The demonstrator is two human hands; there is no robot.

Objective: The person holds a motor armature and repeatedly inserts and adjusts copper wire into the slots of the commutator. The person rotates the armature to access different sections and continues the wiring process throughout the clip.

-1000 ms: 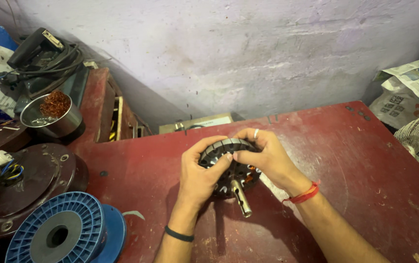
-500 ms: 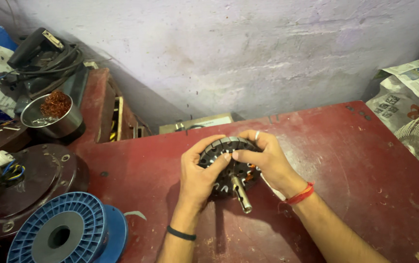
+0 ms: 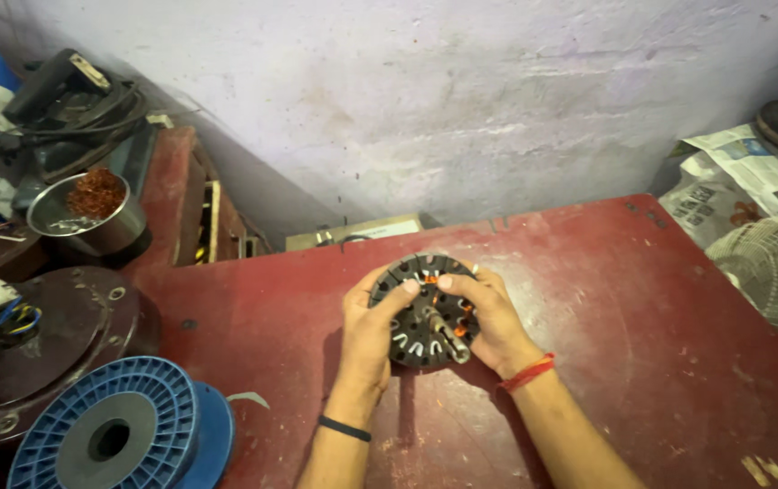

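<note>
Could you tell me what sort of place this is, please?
Probably a small motor or fan repair workshop: both hands hold a slotted motor stator over a worn red table, with a blue wire spool and a fan guard nearby.

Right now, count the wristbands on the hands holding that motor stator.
2. A black wristband is on the left hand's wrist, and a red thread band on the right hand's wrist. Both hands grip the stator; the wrists' undersides are hidden.
</note>
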